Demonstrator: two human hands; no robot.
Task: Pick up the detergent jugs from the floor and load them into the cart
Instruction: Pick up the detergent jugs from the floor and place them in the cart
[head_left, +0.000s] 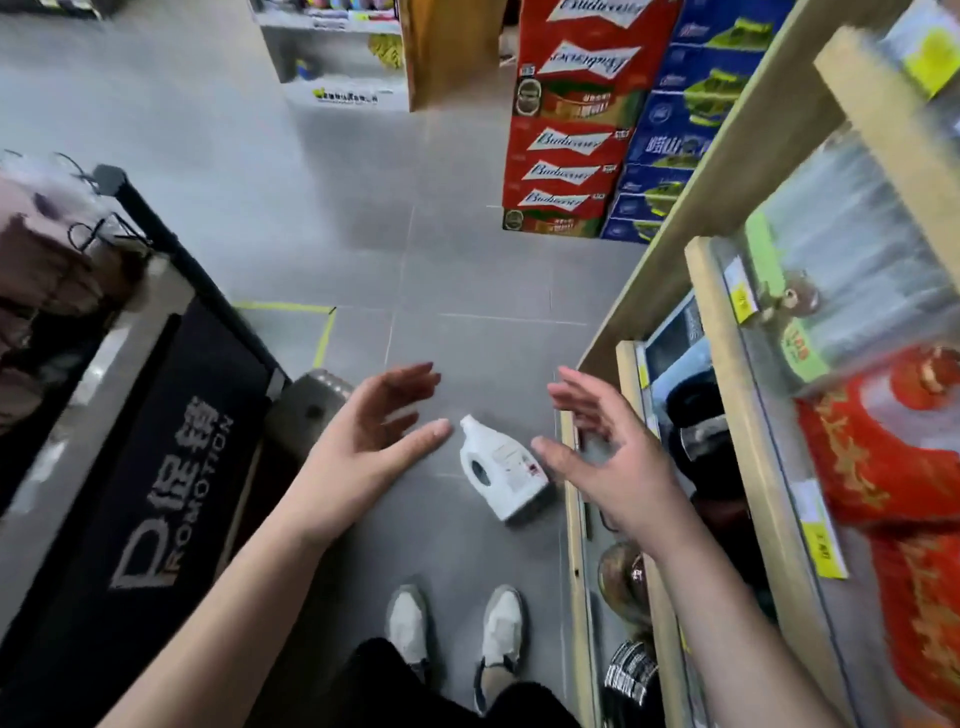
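One jug (502, 467) is in view. It is white plastic with a white screw cap, a moulded handle with an oval hole through it, and a pale label that carries a small red mark. It lies on its side on the grey tiled floor (457, 270), label face up. The cap points far and left, and the flat base points near and right. The base lies just beside the foot of the right-hand shelf (574, 499).
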